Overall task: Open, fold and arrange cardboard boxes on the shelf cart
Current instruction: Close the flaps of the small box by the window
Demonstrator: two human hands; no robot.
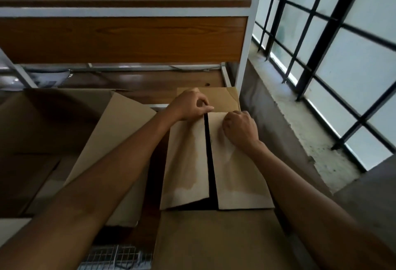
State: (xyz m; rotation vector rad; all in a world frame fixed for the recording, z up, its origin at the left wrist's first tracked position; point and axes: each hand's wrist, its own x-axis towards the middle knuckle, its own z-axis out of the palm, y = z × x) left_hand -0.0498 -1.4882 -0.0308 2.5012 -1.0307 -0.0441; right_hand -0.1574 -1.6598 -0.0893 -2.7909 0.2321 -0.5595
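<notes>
L hand (188,105) pinches far edge of left flap (186,158), thumb + fingers curled. R hand (240,130) curled round far end of right flap (237,175), knuckles up. Narrow dark gap btw flaps. Cardboard box (214,237) at right end of cart shelf (150,85), beside white post (246,55).

Above: blocked by wooden shelf board (124,39).
Right: hemmed by white post (246,55) and grey wall (255,89).
Flap gap (209,156): narrow, dark, open.
</notes>
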